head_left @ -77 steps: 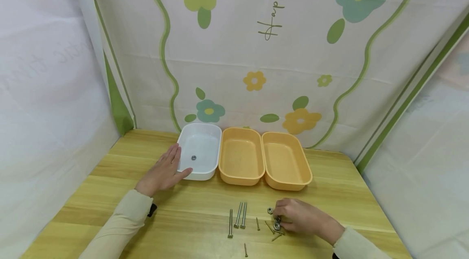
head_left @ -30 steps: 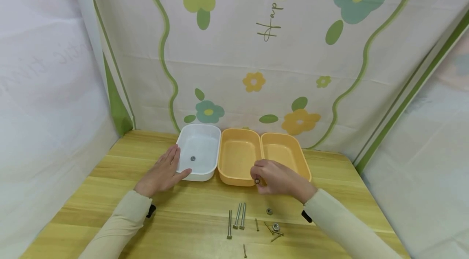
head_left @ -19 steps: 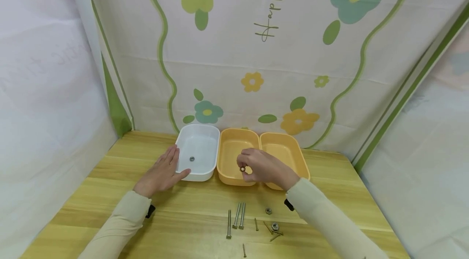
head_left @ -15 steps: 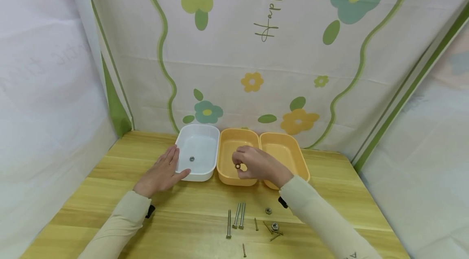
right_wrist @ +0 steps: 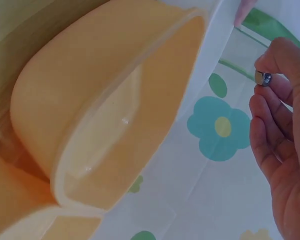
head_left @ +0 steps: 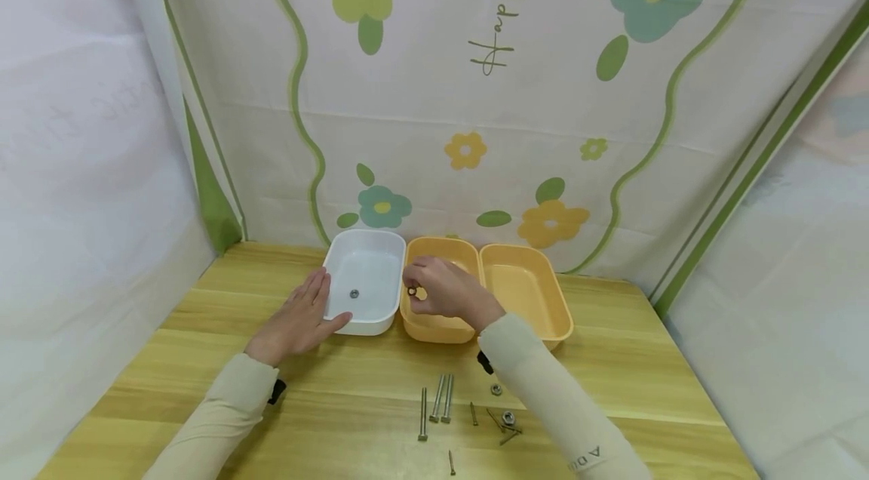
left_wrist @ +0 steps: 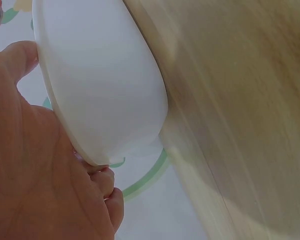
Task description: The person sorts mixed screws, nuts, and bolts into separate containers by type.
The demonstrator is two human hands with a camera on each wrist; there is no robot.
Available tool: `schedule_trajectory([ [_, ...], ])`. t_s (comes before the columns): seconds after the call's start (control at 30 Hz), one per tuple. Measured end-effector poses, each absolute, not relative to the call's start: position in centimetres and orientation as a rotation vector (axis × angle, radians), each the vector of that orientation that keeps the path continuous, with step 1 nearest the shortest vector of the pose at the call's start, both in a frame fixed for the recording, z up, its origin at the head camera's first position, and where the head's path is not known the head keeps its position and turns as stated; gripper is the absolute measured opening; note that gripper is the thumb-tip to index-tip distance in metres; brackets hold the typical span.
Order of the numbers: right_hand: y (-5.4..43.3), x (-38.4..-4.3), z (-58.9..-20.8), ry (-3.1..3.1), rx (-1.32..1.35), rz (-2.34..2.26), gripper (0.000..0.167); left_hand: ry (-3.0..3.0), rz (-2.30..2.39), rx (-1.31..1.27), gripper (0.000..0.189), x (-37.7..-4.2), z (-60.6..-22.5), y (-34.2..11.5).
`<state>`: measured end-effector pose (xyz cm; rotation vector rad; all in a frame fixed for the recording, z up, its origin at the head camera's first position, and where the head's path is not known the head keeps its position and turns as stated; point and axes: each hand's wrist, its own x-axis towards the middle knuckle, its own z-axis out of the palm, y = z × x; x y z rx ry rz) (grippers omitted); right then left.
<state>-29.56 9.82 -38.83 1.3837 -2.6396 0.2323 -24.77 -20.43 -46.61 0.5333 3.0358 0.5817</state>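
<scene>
My left hand (head_left: 295, 320) rests against the white tray (head_left: 370, 261), thumb on the near rim and straight fingers along its left side. In the left wrist view the thumb and fingertips touch the tray's rim. One hex nut (head_left: 354, 293) lies inside this tray. My right hand (head_left: 449, 290) pinches another hex nut (right_wrist: 262, 78) between thumb and forefinger, above the left part of the middle yellow tray (head_left: 441, 332). In the right wrist view the other fingers are loosely curled beneath the nut.
A second yellow tray (head_left: 532, 295) stands to the right. On the wooden table (head_left: 339, 404) in front lie several long bolts (head_left: 423, 416), small screws (head_left: 474, 413), a hex nut (head_left: 496, 389) and a larger nut (head_left: 508, 418). A flowered cloth (head_left: 407, 87) hangs behind the trays.
My right hand has taken a nut from the pile at the right and carried it up and left, across the yellow trays toward the white one. The left hand has stayed at the white tray.
</scene>
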Motion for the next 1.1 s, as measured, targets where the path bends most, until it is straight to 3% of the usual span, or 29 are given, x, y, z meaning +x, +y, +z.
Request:
schedule_trajectory([
  [0.5,7.1,-31.6,-42.4,-2.556,1.218,0.425,0.007,3.05,0.575,0.531,0.097,-25.0,-47.0,-20.6],
  [0.73,6.8,-31.3,-42.2,-2.628,1.103,0.453,0.034,3.042,0.575,0.549,0.096,-25.0,-46.7,-20.4],
  [1.1,8.6,-31.0,-39.8,-2.631,1.163,0.404,0.041,3.04,0.563,0.537,0.097,-25.0,-46.7,-20.4],
])
